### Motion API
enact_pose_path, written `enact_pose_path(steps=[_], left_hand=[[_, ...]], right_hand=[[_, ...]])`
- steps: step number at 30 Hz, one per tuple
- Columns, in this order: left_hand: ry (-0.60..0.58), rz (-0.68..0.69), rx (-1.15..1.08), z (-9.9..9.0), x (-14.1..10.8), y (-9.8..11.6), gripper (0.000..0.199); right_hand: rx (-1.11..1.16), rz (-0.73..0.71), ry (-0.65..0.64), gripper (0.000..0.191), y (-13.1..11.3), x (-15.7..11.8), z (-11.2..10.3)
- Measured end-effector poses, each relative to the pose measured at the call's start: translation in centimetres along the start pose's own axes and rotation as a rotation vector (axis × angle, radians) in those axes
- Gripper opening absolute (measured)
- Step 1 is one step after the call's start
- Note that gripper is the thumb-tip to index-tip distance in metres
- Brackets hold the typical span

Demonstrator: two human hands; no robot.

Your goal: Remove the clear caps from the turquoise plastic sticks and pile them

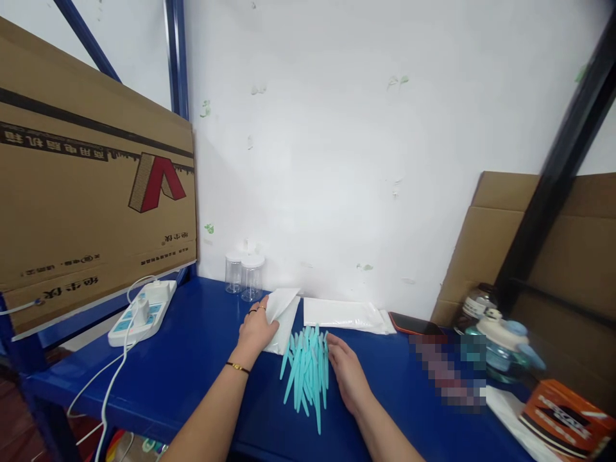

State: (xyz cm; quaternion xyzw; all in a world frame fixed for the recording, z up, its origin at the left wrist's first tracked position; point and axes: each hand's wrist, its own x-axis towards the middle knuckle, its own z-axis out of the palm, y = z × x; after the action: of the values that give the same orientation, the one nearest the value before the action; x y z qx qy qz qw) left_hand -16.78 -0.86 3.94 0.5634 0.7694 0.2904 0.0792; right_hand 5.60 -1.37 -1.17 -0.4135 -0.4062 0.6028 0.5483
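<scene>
A loose pile of turquoise, tapered plastic sticks [308,372] lies on the blue tabletop, most of them pointing towards me. Just behind and to the left of it is a white paper-like bag [287,314]. My left hand [257,327] grips the left edge of this bag between thumb and fingers, and one upper corner stands raised. At the right side of the pile, my right hand [349,372] rests with its fingers stretched out and slightly curved. Its fingertips are close against the sticks; I cannot tell whether they touch. No stick shows inside that hand.
Two clear jars [251,279] with white lids stand by the wall. A flat white packet [339,314] and a phone [416,324] lie at the back. At left is a power strip [144,314] with cables; at right, a teapot [503,350] and an orange box [568,417].
</scene>
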Motion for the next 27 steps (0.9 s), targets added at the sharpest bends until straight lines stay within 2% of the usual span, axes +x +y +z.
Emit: enact_pose_path(steps=[2, 4, 6, 8, 11, 13, 16, 17, 19, 22, 24, 27], left_hand=[[0.025, 0.041, -0.178, -1.2, 0.0, -0.2, 0.063], [-0.042, 0.030, -0.459, -2.3, -0.5, -0.1, 0.059], [-0.204, -0.039, -0.817, -3.2, -1.6, 0.1, 0.059], [-0.414, -0.113, -1.162, -3.7, -3.2, 0.6, 0.061], [-0.702, -0.193, -1.498, -3.9, -5.8, 1.1, 0.063], [-0.805, -0.249, -1.574, -3.4, -7.3, 1.2, 0.065], [-0.850, -0.337, -1.573, -2.3, -8.9, 0.9, 0.069], [-0.875, -0.349, -1.575, -1.9, -9.2, 0.7, 0.069], [-0.948, -0.340, -1.586, -1.3, -9.7, 0.5, 0.070], [-1.020, -0.293, -1.572, -0.9, -10.0, 0.3, 0.069], [-1.027, -0.283, -1.551, -1.0, -9.9, 0.5, 0.065], [-1.042, -0.272, -1.544, -1.4, -9.3, 0.9, 0.061]], right_hand=[[0.047, 0.016, -0.020, 0.035, 0.0, 0.2, -0.3], [0.095, 0.040, -0.034, 0.034, -0.1, 0.2, -0.3], [0.131, 0.046, -0.041, 0.033, -0.2, 0.2, -0.3], [0.158, 0.052, -0.091, 0.032, -0.3, 0.3, -0.3], [0.105, 0.055, -0.143, 0.033, -0.9, 0.3, -0.5], [-0.019, -0.067, -0.058, 0.035, -2.0, -0.1, -0.7], [-0.282, -0.495, 0.065, 0.034, -4.9, -1.2, -0.9], [-0.371, -0.629, 0.050, 0.033, -6.1, -1.6, -0.9], [-0.526, -0.772, -0.009, 0.032, -8.1, -2.3, -0.9], [-0.685, -0.750, 0.054, 0.039, -10.1, -2.3, -1.2], [-0.718, -0.703, 0.105, 0.038, -10.4, -1.9, -1.9], [-0.724, -0.713, 0.089, 0.029, -10.3, -1.3, -2.9]])
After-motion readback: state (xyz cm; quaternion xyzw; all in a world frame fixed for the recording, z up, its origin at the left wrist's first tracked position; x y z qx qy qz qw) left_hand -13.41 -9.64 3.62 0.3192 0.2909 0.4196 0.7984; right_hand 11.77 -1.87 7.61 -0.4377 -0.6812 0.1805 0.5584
